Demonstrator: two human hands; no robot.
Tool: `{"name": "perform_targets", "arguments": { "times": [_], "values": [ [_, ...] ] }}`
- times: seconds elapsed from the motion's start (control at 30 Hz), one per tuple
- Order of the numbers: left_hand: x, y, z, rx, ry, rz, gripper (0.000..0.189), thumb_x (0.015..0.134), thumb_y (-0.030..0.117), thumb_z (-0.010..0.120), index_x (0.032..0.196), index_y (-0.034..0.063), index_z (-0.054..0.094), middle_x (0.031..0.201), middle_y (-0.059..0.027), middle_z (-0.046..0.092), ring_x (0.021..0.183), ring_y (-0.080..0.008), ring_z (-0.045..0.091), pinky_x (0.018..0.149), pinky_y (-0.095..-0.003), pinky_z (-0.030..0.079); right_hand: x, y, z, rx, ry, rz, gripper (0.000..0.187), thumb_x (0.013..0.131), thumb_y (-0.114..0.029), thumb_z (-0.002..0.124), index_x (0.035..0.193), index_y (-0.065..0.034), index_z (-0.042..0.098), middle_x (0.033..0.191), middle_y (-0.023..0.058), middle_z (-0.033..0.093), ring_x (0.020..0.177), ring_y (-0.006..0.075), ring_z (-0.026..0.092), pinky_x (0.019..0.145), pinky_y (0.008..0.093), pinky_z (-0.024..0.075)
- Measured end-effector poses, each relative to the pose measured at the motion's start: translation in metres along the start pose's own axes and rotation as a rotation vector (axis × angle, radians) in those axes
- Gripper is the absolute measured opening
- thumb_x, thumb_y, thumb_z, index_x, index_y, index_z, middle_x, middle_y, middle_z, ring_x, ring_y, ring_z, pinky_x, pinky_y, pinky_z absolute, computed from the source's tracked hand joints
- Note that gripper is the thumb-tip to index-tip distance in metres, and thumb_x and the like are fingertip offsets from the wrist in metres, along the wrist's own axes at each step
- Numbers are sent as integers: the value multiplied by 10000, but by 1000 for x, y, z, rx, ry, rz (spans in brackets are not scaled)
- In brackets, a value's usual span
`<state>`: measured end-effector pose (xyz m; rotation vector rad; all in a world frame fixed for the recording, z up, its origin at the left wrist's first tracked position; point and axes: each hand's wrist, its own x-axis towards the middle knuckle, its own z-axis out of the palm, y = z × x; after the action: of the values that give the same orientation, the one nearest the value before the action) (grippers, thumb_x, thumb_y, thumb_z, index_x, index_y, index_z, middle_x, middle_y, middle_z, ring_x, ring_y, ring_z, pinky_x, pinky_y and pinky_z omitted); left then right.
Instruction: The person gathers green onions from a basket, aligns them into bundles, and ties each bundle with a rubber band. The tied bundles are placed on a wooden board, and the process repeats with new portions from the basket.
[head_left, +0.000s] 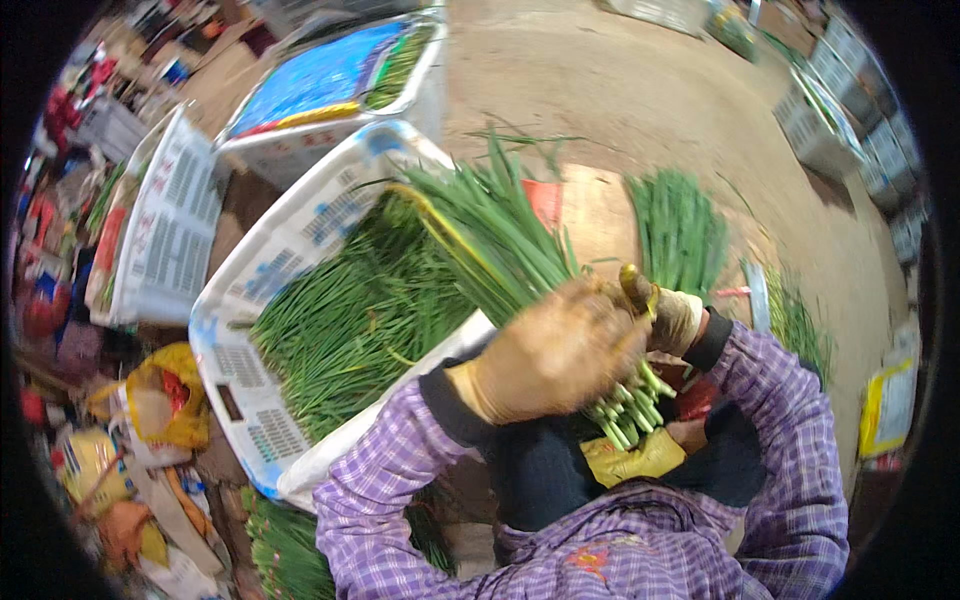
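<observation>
A bunch of long green garlic chives or similar leafy stalks lies across my lap area, its pale cut ends pointing down towards my knees. My left hand, in a blurred tan glove, is closed around the bunch near those ends. Close beside it, my right hand, gloved with dark-stained fingertips, pinches a thin yellow strip at the bunch. The leaf tips reach over the rim of a white plastic crate holding many loose green stalks. Another green bundle lies on a board just beyond my right hand.
A crate with a blue cover stands beyond the open one, and another white crate is at the left. More greens lie by my right sleeve and at the lower left. Stacked crates stand far right; bags lie left.
</observation>
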<state>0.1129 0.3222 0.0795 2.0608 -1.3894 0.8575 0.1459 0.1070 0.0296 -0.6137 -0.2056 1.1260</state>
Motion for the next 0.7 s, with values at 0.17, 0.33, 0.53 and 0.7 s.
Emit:
{"name": "perform_targets", "arguments": {
  "times": [0.17, 0.33, 0.53, 0.7],
  "values": [
    [31, 54, 83, -110, -265, 357, 322, 789, 263, 591, 994, 29, 676, 866, -87, 640, 876, -238, 626, 944, -416, 498, -84, 13, -25, 144, 283, 151, 495, 964, -404, 599, 1281, -25, 564, 1196, 181, 658, 1067, 284, 644, 984, 445, 475],
    [54, 82, 146, -258, -510, 573, 403, 777, 309, 583, 1050, 19, 645, 932, -98, 656, 921, -242, 632, 1007, -422, 457, -128, 24, -25, 13, 225, -166, 604, 908, -343, 671, 1383, -8, 507, 1305, 178, 620, 1164, 258, 619, 1056, 395, 437],
    [82, 91, 206, -175, -507, 755, 451, 785, 303, 572, 1183, 102, 643, 1212, -56, 646, 1234, -251, 516, 1132, -431, 352, -180, 21, -44, 254, 409, -83, 403, 934, -136, 552, 1301, 29, 575, 1241, 134, 661, 1107, 234, 634, 1019, 363, 461],
    [120, 98, 228, 16, -560, 543, 590, 832, 261, 529, 1413, 169, 498, 1479, -58, 453, 1392, -275, 377, 1195, -475, 227, -231, 1, -84, 343, 429, -214, 359, 917, -176, 589, 1243, -34, 641, 1200, 127, 680, 1012, 198, 662, 969, 367, 500]
  ]
}}
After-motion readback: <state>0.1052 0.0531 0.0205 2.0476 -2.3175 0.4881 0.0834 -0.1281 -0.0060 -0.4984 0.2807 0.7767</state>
